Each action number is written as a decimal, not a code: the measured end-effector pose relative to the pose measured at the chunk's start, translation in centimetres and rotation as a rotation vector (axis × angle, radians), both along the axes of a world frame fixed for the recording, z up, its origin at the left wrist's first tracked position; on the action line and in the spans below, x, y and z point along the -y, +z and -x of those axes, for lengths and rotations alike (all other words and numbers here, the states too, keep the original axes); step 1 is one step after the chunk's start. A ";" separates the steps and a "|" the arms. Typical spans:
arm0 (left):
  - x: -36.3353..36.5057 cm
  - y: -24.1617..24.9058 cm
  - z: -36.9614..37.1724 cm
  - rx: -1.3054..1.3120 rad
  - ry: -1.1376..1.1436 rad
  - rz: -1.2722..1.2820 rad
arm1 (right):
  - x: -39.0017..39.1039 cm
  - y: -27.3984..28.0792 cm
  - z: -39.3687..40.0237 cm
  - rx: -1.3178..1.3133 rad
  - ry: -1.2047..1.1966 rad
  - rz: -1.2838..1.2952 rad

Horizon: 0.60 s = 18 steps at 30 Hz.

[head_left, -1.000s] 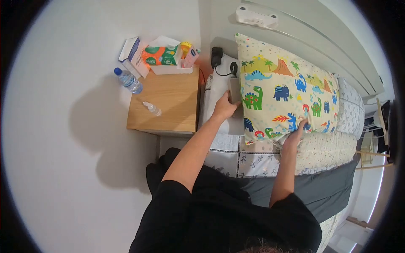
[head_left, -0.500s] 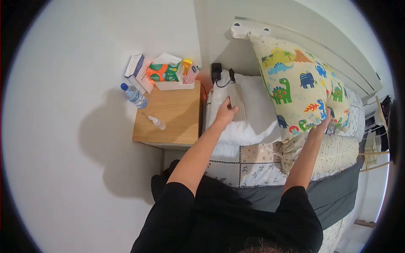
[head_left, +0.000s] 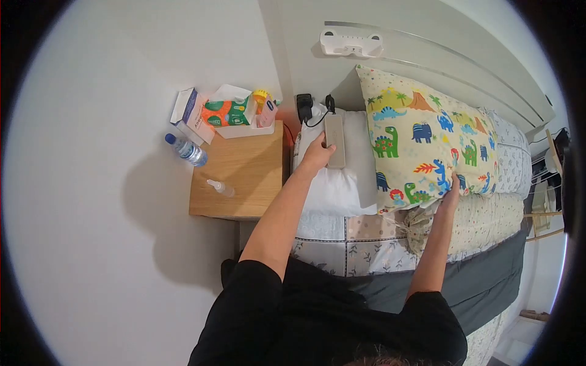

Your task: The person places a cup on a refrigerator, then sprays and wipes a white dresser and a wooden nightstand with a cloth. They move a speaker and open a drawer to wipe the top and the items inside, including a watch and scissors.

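My left hand [head_left: 318, 154] is closed around a long, flat beige block [head_left: 335, 143], thumb across its face, above the white pillow [head_left: 336, 191]. A black plug with a short cable [head_left: 329, 104] sits at the block's far end. With my right hand [head_left: 450, 194] I grip the near edge of a cream pillow printed with dinosaurs [head_left: 421, 143]; some fingers are hidden by the cloth. This pillow leans toward the headboard and overlaps the right side of the white one.
At left stands a wooden bedside table [head_left: 250, 177] with a water bottle [head_left: 186, 150], a small spray bottle [head_left: 221, 188] and a white tray [head_left: 244, 130] of packets. A white holder [head_left: 351, 44] is fixed on the headboard [head_left: 421, 36]. A patterned bolster [head_left: 482, 222] lies right.
The dinosaur pillow has come down and settled lower against the bed, my right hand moving left with it. My left hand and the beige block have shifted slightly left and up.
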State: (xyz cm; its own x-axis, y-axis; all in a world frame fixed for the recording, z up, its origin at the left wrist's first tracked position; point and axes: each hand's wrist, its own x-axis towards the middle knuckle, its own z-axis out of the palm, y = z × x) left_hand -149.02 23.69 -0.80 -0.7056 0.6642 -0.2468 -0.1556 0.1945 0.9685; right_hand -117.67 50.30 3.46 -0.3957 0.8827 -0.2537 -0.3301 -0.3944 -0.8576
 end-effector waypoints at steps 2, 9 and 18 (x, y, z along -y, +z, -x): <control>0.0 0.0 -0.4 -0.064 0.004 0.058 | 2.3 0.2 0.6 0.074 -0.103 -0.107; 2.8 0.8 -1.8 -0.119 0.064 -0.017 | 11.1 -10.1 -2.2 0.057 -0.224 -0.035; 17.9 -1.0 -6.0 -0.232 0.488 0.032 | 28.9 -7.3 2.2 0.025 0.416 0.150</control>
